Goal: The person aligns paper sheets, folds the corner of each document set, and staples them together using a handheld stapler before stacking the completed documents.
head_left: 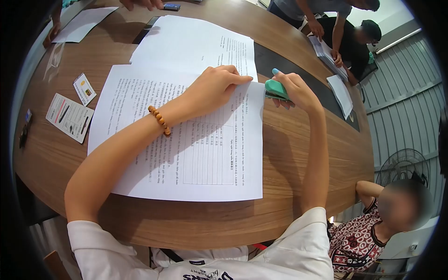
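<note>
Printed sheets (140,116) with text and a table lie on the wooden table (224,219), overlapping more sheets (186,42) behind them. My left hand (217,88), with a beaded bracelet (159,121) at the wrist, rests on the front sheets; its fingers are pressed together near the upper right corner, and whatever they may hold is hidden. Beside that corner, my right hand (294,91) is closed around a green stapler (276,88). The stapler's front end is at or very near the paper's edge; contact cannot be made out.
At the left lie a printed card (69,116), a smaller card (84,89) and a dark object (24,133). Two people handle paper stacks (329,56) at the upper right. A seated person (357,238) is at the lower right. Another person's hand (142,3) shows at the top.
</note>
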Demonstrator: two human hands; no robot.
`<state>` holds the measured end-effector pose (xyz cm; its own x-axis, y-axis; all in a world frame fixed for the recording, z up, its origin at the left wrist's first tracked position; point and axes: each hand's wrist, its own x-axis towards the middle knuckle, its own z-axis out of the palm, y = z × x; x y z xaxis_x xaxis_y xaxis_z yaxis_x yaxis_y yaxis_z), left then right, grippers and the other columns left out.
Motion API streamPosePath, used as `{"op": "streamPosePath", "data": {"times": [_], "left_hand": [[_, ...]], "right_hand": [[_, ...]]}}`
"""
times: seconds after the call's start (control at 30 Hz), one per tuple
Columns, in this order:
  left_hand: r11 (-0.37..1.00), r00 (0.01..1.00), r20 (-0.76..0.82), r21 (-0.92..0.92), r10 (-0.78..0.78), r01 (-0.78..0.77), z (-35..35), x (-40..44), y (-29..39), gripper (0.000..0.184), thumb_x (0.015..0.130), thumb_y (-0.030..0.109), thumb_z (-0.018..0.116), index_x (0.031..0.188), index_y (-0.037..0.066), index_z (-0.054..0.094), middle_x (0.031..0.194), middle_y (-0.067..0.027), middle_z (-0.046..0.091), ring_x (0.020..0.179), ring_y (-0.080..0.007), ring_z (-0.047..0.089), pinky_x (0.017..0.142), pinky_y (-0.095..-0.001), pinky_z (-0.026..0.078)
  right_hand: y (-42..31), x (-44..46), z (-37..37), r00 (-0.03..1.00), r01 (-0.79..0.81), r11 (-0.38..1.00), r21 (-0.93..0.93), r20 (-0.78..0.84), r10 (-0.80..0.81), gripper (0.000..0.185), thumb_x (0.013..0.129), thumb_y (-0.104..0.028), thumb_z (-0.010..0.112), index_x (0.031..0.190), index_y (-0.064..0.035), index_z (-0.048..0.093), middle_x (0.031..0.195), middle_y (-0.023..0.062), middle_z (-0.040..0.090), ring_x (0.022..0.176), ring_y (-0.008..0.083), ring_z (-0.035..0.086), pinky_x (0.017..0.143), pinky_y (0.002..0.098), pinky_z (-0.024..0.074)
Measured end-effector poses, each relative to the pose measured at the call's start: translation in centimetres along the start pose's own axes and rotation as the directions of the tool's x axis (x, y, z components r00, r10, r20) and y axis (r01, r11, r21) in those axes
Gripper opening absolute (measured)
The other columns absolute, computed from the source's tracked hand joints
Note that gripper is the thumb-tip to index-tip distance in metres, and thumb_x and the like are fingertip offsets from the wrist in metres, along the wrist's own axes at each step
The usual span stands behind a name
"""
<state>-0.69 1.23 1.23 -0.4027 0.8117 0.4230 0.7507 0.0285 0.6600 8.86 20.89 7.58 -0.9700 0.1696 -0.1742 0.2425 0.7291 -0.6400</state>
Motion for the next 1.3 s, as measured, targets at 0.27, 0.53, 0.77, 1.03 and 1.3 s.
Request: {"op": "streamPosePath", "data": {"times": [0.27, 0.53, 0.77, 1.03, 1.3], "left_hand": [[1.000, 1.000, -0.012, 0.019, 0.011, -0.010, 0.17, 0.13, -0.18, 0.031, 0.085, -0.001, 0.049, 0.113, 0.007, 0.061, 0.091, -0.0102, 0.059, 0.077, -0.0178, 0.059, 0.071, -0.0259, 0.048], [1.000, 1.000, -0.013, 0.006, 0.001, -0.001, 0.19, 0.13, -0.17, 0.031, 0.085, -0.001, 0.050, 0.113, 0.008, 0.061, 0.089, -0.0093, 0.059, 0.077, -0.0172, 0.058, 0.071, -0.0262, 0.048], [0.999, 0.997, -0.069, 0.017, 0.041, -0.040, 0.51, 0.16, -0.36, 0.030, 0.082, -0.003, 0.049, 0.106, 0.008, 0.065, 0.090, -0.0130, 0.062, 0.076, -0.0223, 0.062, 0.070, -0.0290, 0.051], [0.999, 0.997, -0.063, 0.008, 0.043, -0.042, 0.31, 0.13, -0.30, 0.029, 0.082, -0.003, 0.050, 0.105, 0.008, 0.065, 0.089, -0.0132, 0.062, 0.076, -0.0227, 0.062, 0.070, -0.0302, 0.051], [0.999, 0.998, -0.045, -0.026, 0.032, -0.033, 0.24, 0.10, -0.27, 0.031, 0.082, -0.004, 0.050, 0.108, 0.007, 0.063, 0.089, -0.0115, 0.060, 0.075, -0.0209, 0.059, 0.068, -0.0290, 0.049]], "right_hand": [[-0.19, 0.11, 0.23, 0.998, 0.041, 0.999, -0.018, -0.038, -0.041, 0.050, 0.092, -0.024, 0.028, 0.061, 0.0007, 0.059, 0.047, 0.0064, 0.053, 0.034, 0.0108, 0.043, 0.039, 0.0255, 0.0378], [-0.37, 0.11, 0.17, 0.999, 0.038, 0.998, -0.058, -0.035, -0.040, 0.052, 0.093, -0.025, 0.028, 0.063, 0.0026, 0.060, 0.047, 0.0071, 0.053, 0.033, 0.0107, 0.043, 0.040, 0.0257, 0.0395], [-0.43, 0.16, 0.22, 0.996, 0.079, 0.994, -0.078, -0.026, -0.081, 0.053, 0.093, -0.024, 0.028, 0.061, 0.0022, 0.059, 0.047, 0.0062, 0.053, 0.033, 0.0103, 0.043, 0.039, 0.0249, 0.0401], [-0.40, 0.29, 0.10, 0.999, 0.048, 0.995, -0.086, 0.001, -0.048, 0.048, 0.095, -0.025, 0.029, 0.075, 0.0027, 0.062, 0.048, 0.0047, 0.052, 0.035, 0.0086, 0.040, 0.038, 0.0241, 0.0350], [0.34, 0.47, 0.92, 0.979, 0.110, 0.939, -0.326, -0.127, -0.158, 0.052, 0.094, -0.026, 0.030, 0.056, -0.0031, 0.058, 0.043, 0.0039, 0.051, 0.033, 0.0177, 0.046, 0.046, 0.0303, 0.0451]]}}
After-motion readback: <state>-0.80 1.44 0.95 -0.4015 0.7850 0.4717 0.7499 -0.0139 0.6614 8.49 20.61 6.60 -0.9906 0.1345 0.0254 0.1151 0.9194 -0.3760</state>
